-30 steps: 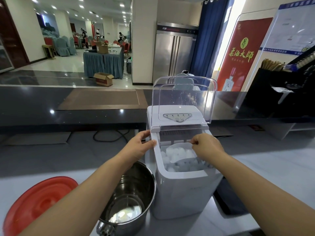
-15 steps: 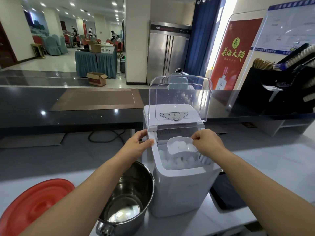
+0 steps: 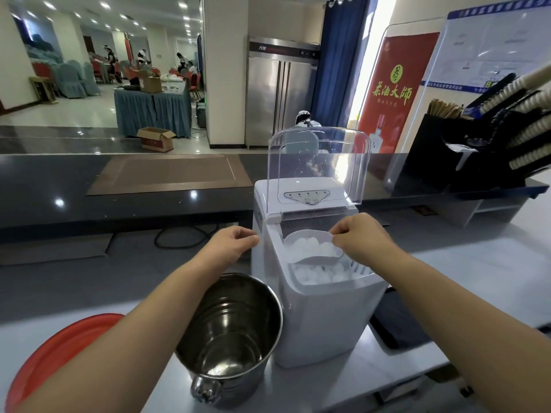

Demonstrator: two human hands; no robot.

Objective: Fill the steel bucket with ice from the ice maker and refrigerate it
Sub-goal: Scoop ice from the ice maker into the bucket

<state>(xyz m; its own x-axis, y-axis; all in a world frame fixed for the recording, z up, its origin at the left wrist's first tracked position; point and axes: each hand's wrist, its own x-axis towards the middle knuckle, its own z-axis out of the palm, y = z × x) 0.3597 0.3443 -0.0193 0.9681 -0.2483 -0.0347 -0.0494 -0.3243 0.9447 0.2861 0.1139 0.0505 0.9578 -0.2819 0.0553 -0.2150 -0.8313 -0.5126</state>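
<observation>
Lifted clear of the ice maker (image 3: 313, 293), the scoop (image 3: 313, 248) sits heaped with ice, pinched in the right hand (image 3: 360, 236); left hand (image 3: 232, 242) loosely curled, empty. Scooping step; next, tip it into the bucket (image 3: 229, 332) just left

Pretty bright overall. Rows of ceiling spotlights (image 3: 125, 16) bounce off the glossy floor (image 3: 74, 114), and a strip of daylight beside the blue curtain (image 3: 337, 70) is blown out. There's glare on the clear lid (image 3: 319, 165) and inside the steel bucket (image 3: 229, 332). Fisheye bends the edges hard, and the near forearms and red lid (image 3: 59, 353) look soft and blurry.
</observation>
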